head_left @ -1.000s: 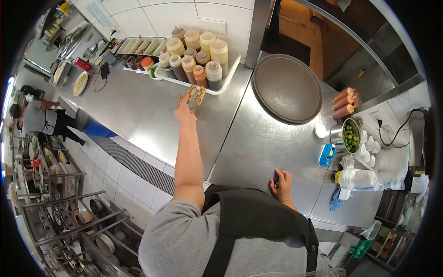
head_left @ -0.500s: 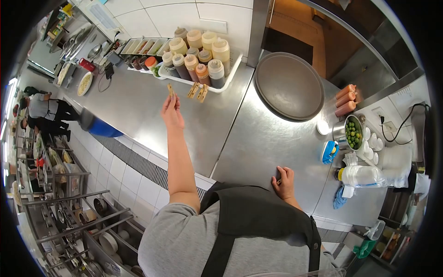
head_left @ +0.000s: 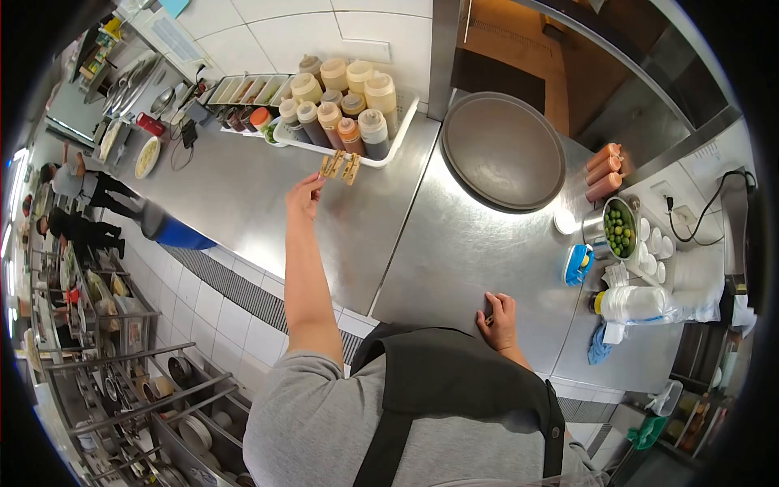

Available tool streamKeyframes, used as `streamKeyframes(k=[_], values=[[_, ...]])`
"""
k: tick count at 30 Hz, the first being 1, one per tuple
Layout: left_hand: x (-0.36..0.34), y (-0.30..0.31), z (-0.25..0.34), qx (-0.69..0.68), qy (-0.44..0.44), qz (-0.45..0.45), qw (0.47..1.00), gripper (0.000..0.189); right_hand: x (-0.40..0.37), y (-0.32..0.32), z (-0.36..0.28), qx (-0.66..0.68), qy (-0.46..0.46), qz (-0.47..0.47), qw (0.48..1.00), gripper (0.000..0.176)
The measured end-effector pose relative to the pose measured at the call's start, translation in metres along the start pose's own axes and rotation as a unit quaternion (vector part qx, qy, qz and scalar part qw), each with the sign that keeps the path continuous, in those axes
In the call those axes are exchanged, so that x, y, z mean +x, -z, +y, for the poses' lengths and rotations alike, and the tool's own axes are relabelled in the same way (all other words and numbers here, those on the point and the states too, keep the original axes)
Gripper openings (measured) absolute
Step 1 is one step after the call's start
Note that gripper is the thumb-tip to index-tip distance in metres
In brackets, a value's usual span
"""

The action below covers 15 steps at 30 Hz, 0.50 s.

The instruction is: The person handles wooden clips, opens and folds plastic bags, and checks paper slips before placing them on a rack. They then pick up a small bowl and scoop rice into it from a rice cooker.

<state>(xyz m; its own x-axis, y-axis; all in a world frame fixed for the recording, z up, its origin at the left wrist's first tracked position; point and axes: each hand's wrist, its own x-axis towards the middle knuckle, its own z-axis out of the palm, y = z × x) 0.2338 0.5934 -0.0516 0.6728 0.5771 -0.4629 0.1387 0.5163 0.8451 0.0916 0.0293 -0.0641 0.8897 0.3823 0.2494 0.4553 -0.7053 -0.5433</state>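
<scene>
My left hand [head_left: 304, 196] is stretched out over the steel counter [head_left: 243, 195], its fingertips pinched on a small wooden clip [head_left: 324, 168]. The clip sits right beside two more wooden clips [head_left: 345, 168] on the front rim of a white tray [head_left: 401, 130] holding several squeeze bottles [head_left: 357, 122]. My right hand [head_left: 499, 318] rests on the front edge of the near counter [head_left: 454, 252], fingers spread, holding nothing I can make out. I wear a grey shirt and a dark apron.
A large round dark tray [head_left: 505, 150] lies right of the bottles. Farther right are three orange bottles [head_left: 604, 172], a pot of limes [head_left: 619, 230], small white cups [head_left: 653, 253] and stacked lids [head_left: 633, 304]. Other people [head_left: 81, 187] stand far left.
Half a second ago my left hand held the clip up to the left, away from the tray. It has since moved right, bringing the clip beside the other two. My right hand stayed still.
</scene>
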Motion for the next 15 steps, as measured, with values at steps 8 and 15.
streamKeyframes(k=[8, 15], values=[[0.01, -0.009, 0.026, 0.04, 0.052, -0.036, 0.997, 0.025, -0.001, -0.001, 0.002, 0.01, -0.009, -0.01, 1.0, 0.054], [0.002, -0.017, 0.029, 0.071, 0.036, -0.057, 0.995, 0.026, 0.0, 0.0, 0.001, 0.009, -0.005, -0.008, 1.0, 0.055]])
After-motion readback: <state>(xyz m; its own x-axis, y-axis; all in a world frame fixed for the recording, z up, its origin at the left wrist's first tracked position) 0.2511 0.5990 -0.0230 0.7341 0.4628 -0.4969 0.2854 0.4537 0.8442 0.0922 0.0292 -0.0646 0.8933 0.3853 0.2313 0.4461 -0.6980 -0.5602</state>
